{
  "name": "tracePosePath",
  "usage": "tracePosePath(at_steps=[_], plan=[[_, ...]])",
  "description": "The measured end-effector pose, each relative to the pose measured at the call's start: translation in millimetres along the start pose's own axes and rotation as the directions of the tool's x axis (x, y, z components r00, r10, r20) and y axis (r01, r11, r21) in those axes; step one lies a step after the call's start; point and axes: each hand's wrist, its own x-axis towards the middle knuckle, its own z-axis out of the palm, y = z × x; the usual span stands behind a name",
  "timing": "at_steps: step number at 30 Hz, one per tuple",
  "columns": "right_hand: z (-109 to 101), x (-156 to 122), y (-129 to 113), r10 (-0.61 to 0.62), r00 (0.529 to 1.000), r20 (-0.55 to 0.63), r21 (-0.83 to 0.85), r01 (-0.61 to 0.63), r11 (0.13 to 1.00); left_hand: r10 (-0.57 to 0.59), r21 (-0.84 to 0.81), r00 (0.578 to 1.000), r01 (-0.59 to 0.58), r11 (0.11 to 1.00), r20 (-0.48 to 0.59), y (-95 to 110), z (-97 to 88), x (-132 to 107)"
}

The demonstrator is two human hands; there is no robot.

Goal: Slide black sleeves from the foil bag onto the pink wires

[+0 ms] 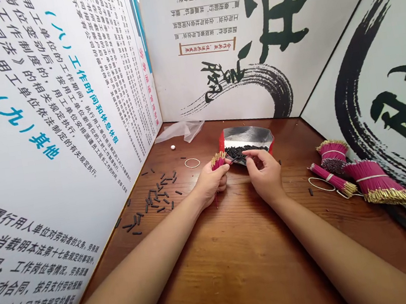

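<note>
My left hand [210,182] is closed around a small bundle of pink wires with gold tips [218,160], held upright over the wooden table [243,268]. My right hand [263,169] pinches something thin and dark that reaches toward the bundle's tips; I cannot make out what it is. Just behind both hands lies an opened red and silver foil pouch [247,140] filled with small black sleeves.
Several loose black sleeves [156,199] lie scattered at the left. A rubber band [192,163], a white bead [173,147] and a clear plastic bag [180,130] lie at the back. Banded pink wire bundles [367,180] lie at the right. Printed boards [49,119] wall in three sides.
</note>
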Motion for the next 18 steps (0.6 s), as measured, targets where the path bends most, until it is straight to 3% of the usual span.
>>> tracePosePath(at_steps=[8,18], plan=[[-1.9,-1.4,-8.8,-0.11,0.991,0.074,-0.022,0.112,0.993,0.015,0.016,1.0,-0.015,1.0,0.014,0.6,0.5,-1.0],[-3.9,0.0,-10.0,-0.144,0.987,0.07,-0.111,0.151,0.982,0.006,0.005,1.0,-0.006,1.0,0.002,0.3,0.5,0.4]])
